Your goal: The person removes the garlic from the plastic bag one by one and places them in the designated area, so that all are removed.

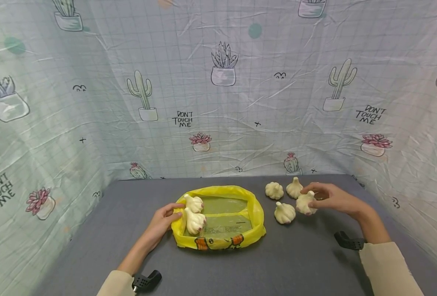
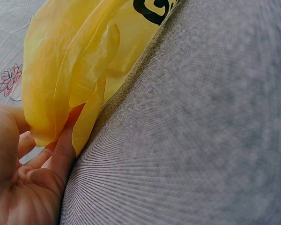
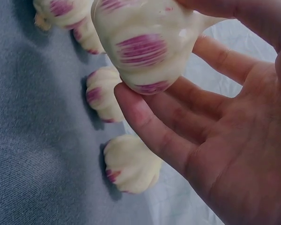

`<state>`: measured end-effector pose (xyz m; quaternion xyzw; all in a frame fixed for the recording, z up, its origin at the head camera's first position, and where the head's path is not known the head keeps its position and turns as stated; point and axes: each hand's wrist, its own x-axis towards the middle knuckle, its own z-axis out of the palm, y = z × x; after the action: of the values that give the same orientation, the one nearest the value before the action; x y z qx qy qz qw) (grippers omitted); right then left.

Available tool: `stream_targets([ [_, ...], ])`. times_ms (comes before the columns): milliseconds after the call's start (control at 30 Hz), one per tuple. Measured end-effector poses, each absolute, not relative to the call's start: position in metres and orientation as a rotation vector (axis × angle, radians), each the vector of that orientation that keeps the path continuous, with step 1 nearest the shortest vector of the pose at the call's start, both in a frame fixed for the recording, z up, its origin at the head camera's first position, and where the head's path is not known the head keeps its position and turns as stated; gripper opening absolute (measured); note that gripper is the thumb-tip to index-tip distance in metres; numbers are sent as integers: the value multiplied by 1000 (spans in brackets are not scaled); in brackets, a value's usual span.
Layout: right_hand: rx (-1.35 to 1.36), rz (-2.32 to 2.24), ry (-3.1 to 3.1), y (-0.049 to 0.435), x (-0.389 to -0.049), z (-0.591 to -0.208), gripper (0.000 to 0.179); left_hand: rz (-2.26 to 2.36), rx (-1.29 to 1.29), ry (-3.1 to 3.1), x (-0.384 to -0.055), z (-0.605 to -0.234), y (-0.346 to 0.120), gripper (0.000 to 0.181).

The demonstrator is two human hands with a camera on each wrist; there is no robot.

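Observation:
A yellow plastic bag (image 1: pixel 256 218) lies on the table with its mouth spread wide. Two garlic bulbs (image 1: pixel 195 222) sit inside it, against its left side. My left hand (image 1: pixel 162 224) pinches the bag's left rim; in the left wrist view its fingers go round the yellow plastic (image 2: pixel 84 61). On the right, my right hand (image 1: pixel 338 200) grips a garlic bulb (image 1: pixel 305 203) between thumb and fingers. That bulb (image 3: pixel 143 49), white with purple streaks, appears raised off the table in the right wrist view. Several other bulbs (image 3: pixel 133 164) lie close by.
Left of the right hand, loose garlic bulbs stand on the grey tabletop (image 1: pixel 296 263), one nearer (image 1: pixel 285 213) and two farther back (image 1: pixel 274 190). A cactus-print curtain (image 1: pixel 240 102) surrounds the table at the back and both sides.

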<state>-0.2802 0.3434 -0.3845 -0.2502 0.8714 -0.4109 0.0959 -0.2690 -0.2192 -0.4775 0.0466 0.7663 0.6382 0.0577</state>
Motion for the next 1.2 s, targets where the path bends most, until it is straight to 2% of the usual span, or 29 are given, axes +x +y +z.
stream_targets([
  [400,-693,-1217,2533,353,-287,-401,48,1922,129,2336,-268,-477,-219,39],
  [1200,-635,-1213,2500,359,-294,-415,49,1922,123,2335,-269,-478,-218,39],
])
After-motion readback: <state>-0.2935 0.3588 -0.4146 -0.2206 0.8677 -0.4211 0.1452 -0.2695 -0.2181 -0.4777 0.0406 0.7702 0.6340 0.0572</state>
